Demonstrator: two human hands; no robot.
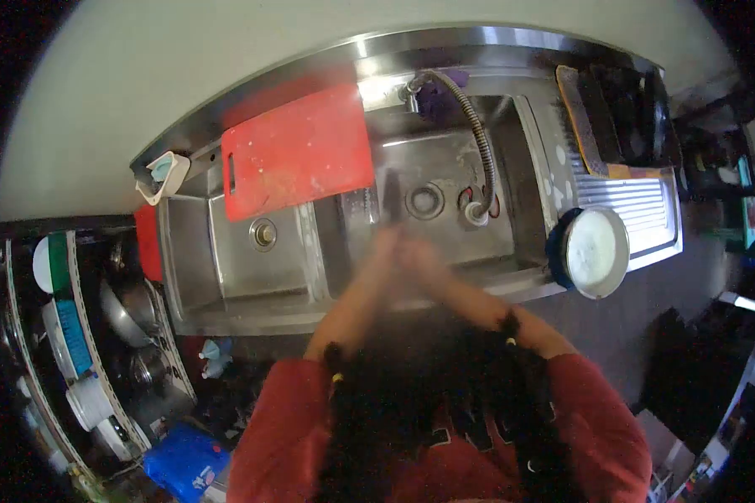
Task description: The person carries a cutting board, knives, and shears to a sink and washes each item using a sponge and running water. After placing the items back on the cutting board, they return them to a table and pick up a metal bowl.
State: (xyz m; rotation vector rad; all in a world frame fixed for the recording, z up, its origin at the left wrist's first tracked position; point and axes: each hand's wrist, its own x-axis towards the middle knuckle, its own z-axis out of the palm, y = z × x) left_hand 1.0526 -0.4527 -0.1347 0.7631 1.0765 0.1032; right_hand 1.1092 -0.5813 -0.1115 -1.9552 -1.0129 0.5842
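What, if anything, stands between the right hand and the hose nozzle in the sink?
Nothing visible; bare sink basin lies between the right hand and hose nozzle. The blurred dark item is further left.

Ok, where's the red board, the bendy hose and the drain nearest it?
Red board [298, 152]: head view, middle of its face.
Bendy hose [479, 127]: head view, middle of its curve.
Drain [425, 201]: head view, its centre.

Single head-worn view, looking forward and down, wide-angle, close above a sink [312, 261]
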